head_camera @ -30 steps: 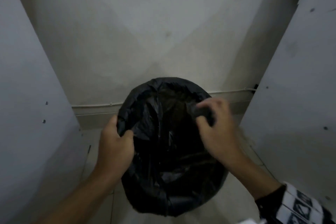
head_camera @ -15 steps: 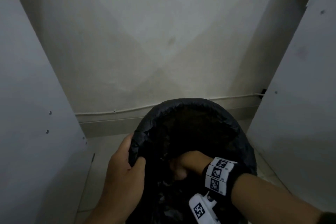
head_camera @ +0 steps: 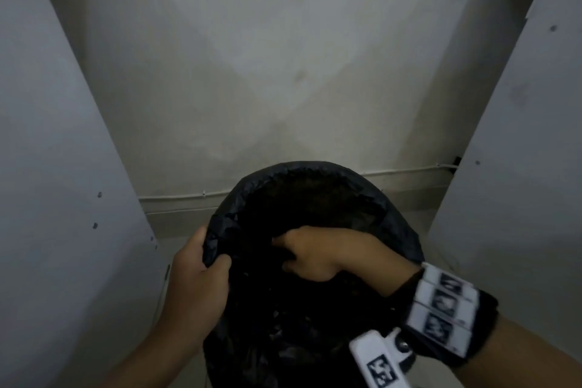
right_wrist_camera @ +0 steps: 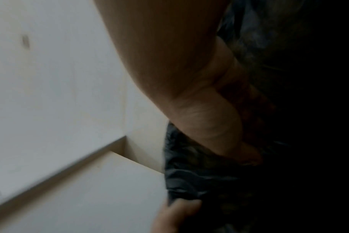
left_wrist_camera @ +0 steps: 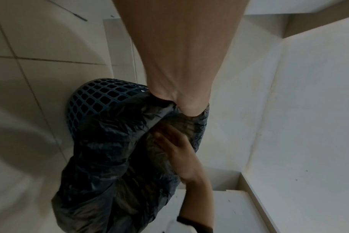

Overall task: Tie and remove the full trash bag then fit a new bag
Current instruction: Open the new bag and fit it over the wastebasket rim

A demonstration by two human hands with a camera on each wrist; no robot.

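The right hand [head_camera: 315, 253], which a second ago pinched the far rim, has gone down inside the black bag [head_camera: 315, 179], fingers [left_wrist_camera: 165, 138] spread flat against the liner; the left hand [head_camera: 201, 274] still grips the near edge over the blue basket [left_wrist_camera: 94, 96] on the floor, so the new bag looks nearly seated

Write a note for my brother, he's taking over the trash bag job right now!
Left hand: grips the bag's edge at the basket's left rim.
Right hand: down inside the black bag; whether it holds anything can't be told.
The bag lines the blue basket on the floor, folded over its rim all round.
Done: bag draped over the rim.
Left: press it down inside. No tied full bag is in view.
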